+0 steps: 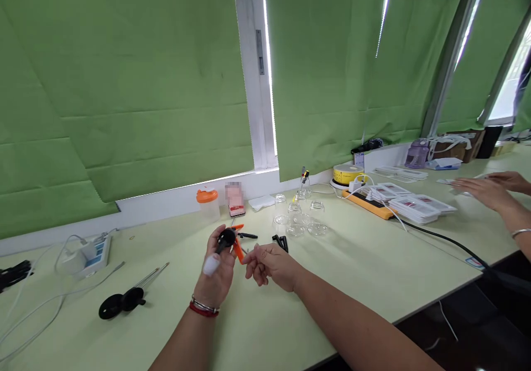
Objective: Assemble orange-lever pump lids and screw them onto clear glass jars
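Note:
My left hand [219, 271] is wrapped round a black part [226, 239] with a round top and a whitish translucent end [211, 265] pointing down toward me. Just right of it, my right hand [269, 266] has thumb and forefinger pinched at the lower end of an orange piece [238, 251], which touches or joins the black part. Behind my hands, a slim black item [248, 235] lies on the pale green table [332, 299]. Small black pieces [281, 243] rest beyond my right hand.
Several clear glass jars [317, 219] stand behind my hands, near an orange-lidded cup [208, 205]. Black round parts with thin rods [121, 303] lie left. To the right are an orange power strip [369, 204], white packets [415, 208] and another person's hands [481, 191].

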{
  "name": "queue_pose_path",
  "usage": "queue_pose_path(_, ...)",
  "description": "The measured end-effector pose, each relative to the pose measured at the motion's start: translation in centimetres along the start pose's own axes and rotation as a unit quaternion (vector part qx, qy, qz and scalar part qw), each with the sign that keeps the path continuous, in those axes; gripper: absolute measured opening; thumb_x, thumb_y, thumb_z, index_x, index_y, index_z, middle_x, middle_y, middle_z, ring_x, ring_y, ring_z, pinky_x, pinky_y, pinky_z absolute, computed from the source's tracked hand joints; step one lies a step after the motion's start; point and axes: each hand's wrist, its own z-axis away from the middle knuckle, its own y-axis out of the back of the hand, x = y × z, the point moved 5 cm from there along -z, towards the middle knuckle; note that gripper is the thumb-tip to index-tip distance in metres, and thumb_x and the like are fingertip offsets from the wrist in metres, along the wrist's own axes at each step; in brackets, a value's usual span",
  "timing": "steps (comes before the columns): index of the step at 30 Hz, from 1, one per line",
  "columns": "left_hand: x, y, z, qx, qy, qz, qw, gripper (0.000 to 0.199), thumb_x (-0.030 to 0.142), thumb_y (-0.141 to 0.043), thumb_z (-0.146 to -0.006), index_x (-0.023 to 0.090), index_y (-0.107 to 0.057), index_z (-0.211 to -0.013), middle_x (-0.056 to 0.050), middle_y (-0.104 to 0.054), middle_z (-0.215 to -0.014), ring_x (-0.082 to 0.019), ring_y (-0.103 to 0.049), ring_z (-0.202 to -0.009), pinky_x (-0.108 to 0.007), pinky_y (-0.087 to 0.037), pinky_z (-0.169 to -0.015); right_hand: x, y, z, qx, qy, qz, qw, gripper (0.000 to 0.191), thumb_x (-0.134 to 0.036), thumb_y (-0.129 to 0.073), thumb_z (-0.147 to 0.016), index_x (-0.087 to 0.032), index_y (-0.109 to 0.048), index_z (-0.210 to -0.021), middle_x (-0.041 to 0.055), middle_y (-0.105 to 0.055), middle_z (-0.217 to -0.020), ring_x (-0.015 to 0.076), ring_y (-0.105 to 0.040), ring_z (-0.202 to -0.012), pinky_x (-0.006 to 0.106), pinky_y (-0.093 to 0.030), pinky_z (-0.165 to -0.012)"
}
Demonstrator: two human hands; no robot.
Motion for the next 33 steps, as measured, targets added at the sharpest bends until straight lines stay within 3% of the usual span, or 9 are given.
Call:
queue_pose_path(3, 0.0, -1.9, 0.9, -0.040, -0.083, -0.201, 0.975, 0.086, 0.042, -0.077, -0.058, 0.031, -0.034, -0.131, -0.010, -0.034, -0.140, -0.032, -0.039, -0.127, -0.048, -0.040, -0.100, -0.9, -1.3, 0.2, -0.026, -0.023, -0.033, 0.999, 0.054, -0.064, -0.049, -0.082, -0.012, -0.061, -0.089, 0.0050, -0.064, -0.067, 0.0096, -0.053, -0.045, 0.021, -0.031, -0.041)
queue_pose_path(6, 0.0, -3.2, 1.8, -0.068, -0.182, -0.373, 0.907, 0.095, 0.032, -0.084, -0.050, 0.029, -0.031, -0.130, -0.013, -0.017, -0.146, -0.037, -0.021, -0.137, -0.053, -0.032, -0.105, -1.4, -1.5, 0.2, -0.021, -0.020, -0.009, 1.000, 0.036, -0.050, -0.062, -0.078, -0.014, -0.058, -0.080, 0.0012, -0.060, -0.064, 0.0080, -0.048, -0.047, 0.020, -0.030, -0.042)
queue_pose_path(8, -0.2, -3.3, 1.8, -0.069, -0.212, -0.419, 0.880, 0.096, 0.032, -0.084, -0.050, 0.028, -0.030, -0.130, -0.015, -0.017, -0.146, -0.037, -0.017, -0.138, -0.055, -0.026, -0.108, -1.3, -0.8, 0.0, -0.006, -0.024, 0.044, 0.999, 0.026, -0.040, -0.064, -0.078, -0.016, -0.057, -0.082, -0.0018, -0.056, -0.062, 0.0080, -0.046, -0.047, 0.020, -0.031, -0.043)
queue_pose_path(11, -0.6, -2.2, 0.8, -0.039, -0.209, -0.422, 0.882, 0.089, 0.032, -0.081, -0.058, 0.027, -0.029, -0.130, -0.015, -0.026, -0.142, -0.034, -0.027, -0.135, -0.052, -0.027, -0.108, -1.8, 1.6, -0.8, 0.049, -0.005, 0.217, 0.975, 0.016, -0.027, -0.058, -0.081, -0.017, -0.059, -0.094, -0.0020, -0.055, -0.063, 0.0102, -0.047, -0.052, 0.023, -0.036, -0.051)
queue_pose_path(15, -0.1, 1.4, -1.5, 0.071, -0.153, -0.472, 0.865, 0.064, 0.032, -0.067, -0.074, 0.022, -0.033, -0.127, -0.014, -0.040, -0.131, -0.028, -0.039, -0.127, -0.046, -0.031, -0.106, -3.6, 5.4, -2.8, 0.129, 0.031, 0.557, 0.820, 0.017, -0.019, -0.051, -0.086, -0.018, -0.061, -0.100, 0.0054, -0.064, -0.083, 0.0176, -0.056, -0.074, 0.025, -0.036, -0.062)
queue_pose_path(19, -0.3, 7.2, -3.5, 0.156, -0.021, -0.548, 0.822, 0.060, 0.037, -0.063, -0.075, 0.021, -0.036, -0.126, -0.013, -0.044, -0.130, -0.030, -0.044, -0.120, -0.041, -0.047, -0.086, -3.3, 8.5, -6.3, 0.112, -0.013, 0.716, 0.689, 0.020, -0.021, -0.042, -0.092, -0.020, -0.055, -0.107, 0.0080, -0.064, -0.097, 0.0203, -0.058, -0.084, 0.026, -0.035, -0.064)
queue_pose_path(22, -1.3, 10.9, -3.9, 0.153, 0.063, -0.593, 0.788, 0.056, 0.038, -0.060, -0.075, 0.019, -0.040, -0.123, -0.014, -0.045, -0.128, -0.030, -0.049, -0.115, -0.042, -0.047, -0.083, -1.9, 10.0, -8.6, 0.093, -0.049, 0.726, 0.679, 0.017, -0.015, -0.045, -0.089, -0.017, -0.057, -0.101, 0.0099, -0.064, -0.095, 0.0214, -0.059, -0.085, 0.026, -0.035, -0.064)
queue_pose_path(25, -2.7, 12.6, -3.7, 0.106, 0.097, -0.608, 0.781, 0.051, 0.040, -0.056, -0.077, 0.018, -0.042, -0.121, -0.015, -0.046, -0.128, -0.031, -0.047, -0.120, -0.044, -0.044, -0.091, -0.4, 10.9, -10.3, 0.087, -0.062, 0.725, 0.681, 0.018, -0.013, -0.047, -0.088, -0.016, -0.057, -0.102, 0.0110, -0.064, -0.097, 0.0218, -0.059, -0.087, 0.026, -0.036, -0.066)
queue_pose_path(33, -4.8, 10.8, -3.5, -0.057, 0.109, -0.615, 0.779, 0.047, 0.042, -0.044, -0.086, 0.017, -0.044, -0.126, -0.013, -0.049, -0.129, -0.030, -0.047, -0.117, -0.045, -0.038, -0.097, 2.7, 12.6, -11.9, 0.020, -0.074, 0.717, 0.692, 0.016, -0.018, -0.053, -0.087, -0.017, -0.062, -0.099, 0.0096, -0.063, -0.099, 0.0215, -0.060, -0.089, 0.026, -0.040, -0.070)
